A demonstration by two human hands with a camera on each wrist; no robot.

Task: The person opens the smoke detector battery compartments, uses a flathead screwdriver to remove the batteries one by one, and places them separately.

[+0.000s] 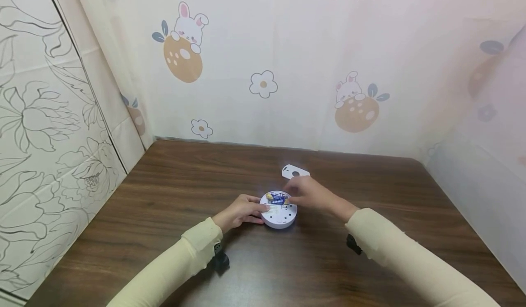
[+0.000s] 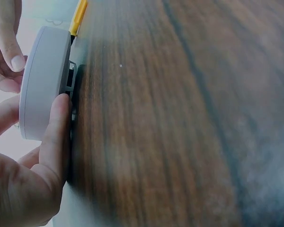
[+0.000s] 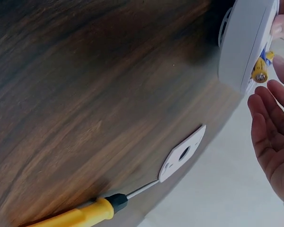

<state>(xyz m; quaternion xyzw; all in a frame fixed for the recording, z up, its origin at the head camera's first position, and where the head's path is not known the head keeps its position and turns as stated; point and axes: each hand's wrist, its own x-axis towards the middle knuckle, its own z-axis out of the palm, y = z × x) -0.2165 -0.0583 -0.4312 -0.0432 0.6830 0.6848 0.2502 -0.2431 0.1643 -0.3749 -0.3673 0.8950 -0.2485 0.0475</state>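
Observation:
A round white battery-powered device (image 1: 279,218) sits tilted over the table, its flat face up with a battery bay uncovered. Blue-and-yellow batteries (image 1: 277,199) lie in the bay, and one battery end (image 3: 260,75) sticks up out of it. My left hand (image 1: 243,210) grips the device's left side, thumb on the face and fingers along the side and below. At the bay's right edge is my right hand (image 1: 309,194), its thumb touching a battery. In the right wrist view its fingers bend loosely, apart from the thumb.
A white cover plate (image 1: 292,171) with a dark round spot lies just beyond the right hand. Beside it is a yellow-handled screwdriver (image 3: 83,215), its shaft pointing at the plate. The brown wooden table (image 1: 197,174) ends at a printed cloth wall (image 1: 230,106).

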